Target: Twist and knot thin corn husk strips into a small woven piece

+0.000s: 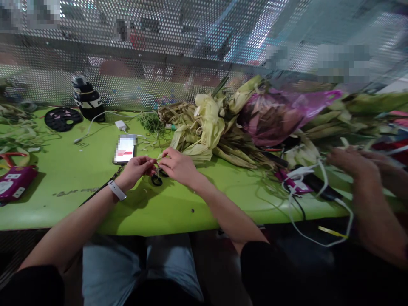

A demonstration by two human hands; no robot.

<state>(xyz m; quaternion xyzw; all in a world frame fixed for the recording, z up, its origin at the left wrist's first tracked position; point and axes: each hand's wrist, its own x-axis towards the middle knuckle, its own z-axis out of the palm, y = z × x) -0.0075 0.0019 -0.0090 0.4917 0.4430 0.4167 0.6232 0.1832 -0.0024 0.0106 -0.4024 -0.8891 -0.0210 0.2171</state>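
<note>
Over the green tabletop (pixel 95 204), my left hand (pixel 135 171) and my right hand (pixel 178 166) meet fingertip to fingertip. Both are closed in a pinch on a thin pale-green strip of corn husk (pixel 158 158), mostly hidden by the fingers. A white band circles my left wrist. Just beneath the fingers lies a black ring-shaped thing (pixel 156 180), perhaps a scissors handle, partly covered. Beyond my right hand spreads a heap of corn husks (pixel 208 123), some fresh and pale, some dry and brown. A lit phone (pixel 124 148) rests behind my left hand.
At the right, a co-worker's hands (pixel 353 163) are near a white cable (pixel 290 212) that loops over the table edge. A pink plastic bag (pixel 270 114) sits among the husks. Back left stands a black bottle (pixel 87 100); a purple box (pixel 15 183) lies at far left.
</note>
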